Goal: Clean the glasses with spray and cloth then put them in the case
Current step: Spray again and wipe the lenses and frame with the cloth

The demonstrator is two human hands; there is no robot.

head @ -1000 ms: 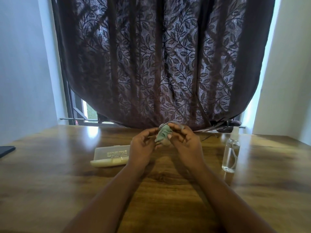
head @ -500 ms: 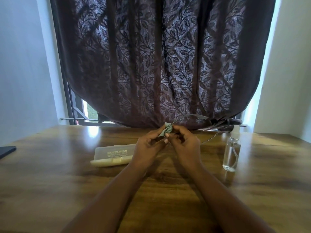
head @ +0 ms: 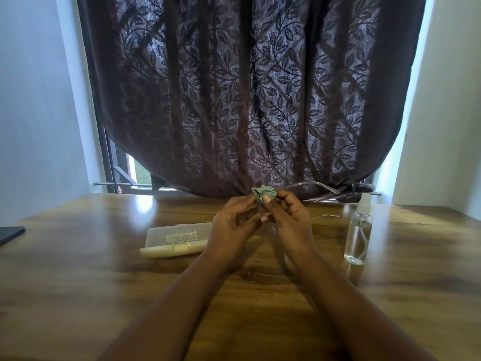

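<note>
My two hands meet above the middle of the wooden table (head: 104,269). A bunched pale green cloth (head: 263,195) is pinched around one lens of the thin clear-framed glasses (head: 316,185) by the fingers of my right hand (head: 289,220). My left hand (head: 231,225) grips the glasses from the left, below the cloth. The frame and its arms stick out to the right, in front of the curtain. A closed, translucent cream case (head: 177,238) lies flat on the table left of my hands. At the right stands a clear spray bottle (head: 358,230), upright.
A dark leaf-patterned curtain (head: 247,100) hangs over the window behind the table's far edge. A dark flat object (head: 10,234) lies at the table's left edge. White walls stand on both sides.
The cloth has shifted slightly right on the lens as my fingers rub. The glasses have tilted, and their arms now reach further right. The case and bottle have stayed put.
</note>
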